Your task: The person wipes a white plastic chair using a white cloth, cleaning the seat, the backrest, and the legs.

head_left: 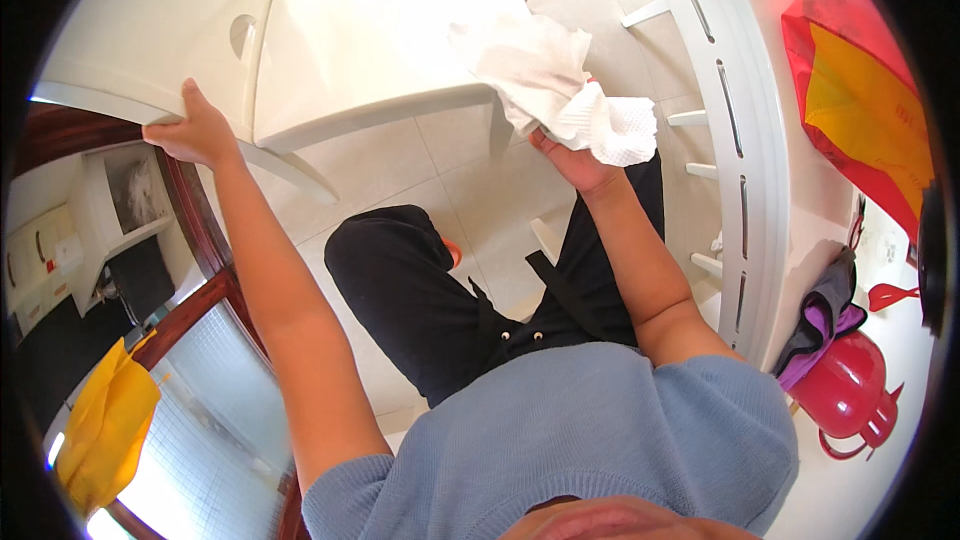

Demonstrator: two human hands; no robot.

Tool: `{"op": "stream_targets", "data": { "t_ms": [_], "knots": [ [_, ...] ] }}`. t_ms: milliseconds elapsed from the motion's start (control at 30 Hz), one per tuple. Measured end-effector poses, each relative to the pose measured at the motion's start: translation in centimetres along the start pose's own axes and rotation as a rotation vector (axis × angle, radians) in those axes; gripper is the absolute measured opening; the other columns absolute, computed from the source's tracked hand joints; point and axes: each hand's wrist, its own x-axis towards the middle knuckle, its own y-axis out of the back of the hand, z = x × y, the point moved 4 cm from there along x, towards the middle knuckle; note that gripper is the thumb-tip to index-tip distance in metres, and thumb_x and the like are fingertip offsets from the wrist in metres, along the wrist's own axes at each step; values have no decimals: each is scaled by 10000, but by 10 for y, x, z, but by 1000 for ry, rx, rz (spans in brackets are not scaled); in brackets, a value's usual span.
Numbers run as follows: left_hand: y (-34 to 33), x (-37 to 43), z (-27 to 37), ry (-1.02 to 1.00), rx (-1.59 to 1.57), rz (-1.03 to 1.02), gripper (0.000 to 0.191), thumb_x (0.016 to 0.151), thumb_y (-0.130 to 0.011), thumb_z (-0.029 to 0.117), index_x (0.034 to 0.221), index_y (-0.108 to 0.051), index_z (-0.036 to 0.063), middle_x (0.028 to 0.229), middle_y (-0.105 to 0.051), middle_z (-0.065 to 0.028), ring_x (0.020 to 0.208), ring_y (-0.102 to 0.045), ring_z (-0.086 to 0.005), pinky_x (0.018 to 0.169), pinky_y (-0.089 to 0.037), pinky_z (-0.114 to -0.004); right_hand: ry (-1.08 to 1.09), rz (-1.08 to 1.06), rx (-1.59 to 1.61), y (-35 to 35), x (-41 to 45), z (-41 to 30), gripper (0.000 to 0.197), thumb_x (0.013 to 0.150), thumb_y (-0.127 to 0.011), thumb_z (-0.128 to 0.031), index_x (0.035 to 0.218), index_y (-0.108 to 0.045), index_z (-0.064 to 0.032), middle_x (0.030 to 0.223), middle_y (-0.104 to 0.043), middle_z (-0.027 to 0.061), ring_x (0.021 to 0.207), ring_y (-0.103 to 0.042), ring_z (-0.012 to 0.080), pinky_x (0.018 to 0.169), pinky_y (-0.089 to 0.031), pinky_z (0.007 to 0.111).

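My left hand (199,131) grips the side edge of the backrest (150,22) of a white chair, its thumb lying on the panel near an oval cut-out. The chair's seat (360,45) extends to the right of the backrest, brightly lit. In my right hand (581,161) is a crumpled white cloth (532,60), together with a textured white piece (626,131) that may be a paper towel. The cloth hangs over the seat's near right corner. Some of my right fingers are hidden beneath it.
A white table (810,157) with a slotted side stands at right. On it are a red and yellow bag (862,112), a purple-grey cloth (821,322) and a red jug (847,382). A dark-wood-framed glass door (217,390) and a yellow bag (109,427) are at left.
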Motion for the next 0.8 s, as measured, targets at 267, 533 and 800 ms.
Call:
{"op": "stream_targets", "data": {
  "t_ms": [267,533,800],
  "knots": [
    [59,-62,-20,61,-352,38,607,782,-743,143,1181,-335,-65,1094,-509,-217,1006,-565,-332,882,-476,-409,816,26,-1770,-44,54,-20,254,849,-658,-143,1062,-639,-7,1169,-624,151,1033,-595,322,883,-470,358],
    [95,-100,-36,153,-414,12,562,832,-687,163,1190,-305,-41,1141,-442,-197,1053,-519,-296,914,-455,-379,542,-380,-2610,-11,76,107,674,906,-518,-488,1364,-453,2,1471,-351,209,1388,-233,421,1132,-194,485],
    [107,-124,-51,290,-486,30,563,826,-695,136,1182,-301,-50,1152,-426,-187,1079,-500,-271,917,-451,-374,300,-887,-2532,-64,124,302,731,804,-598,-394,1333,-412,74,1438,-392,196,1378,-288,359,1110,-196,567]
  ]
}}
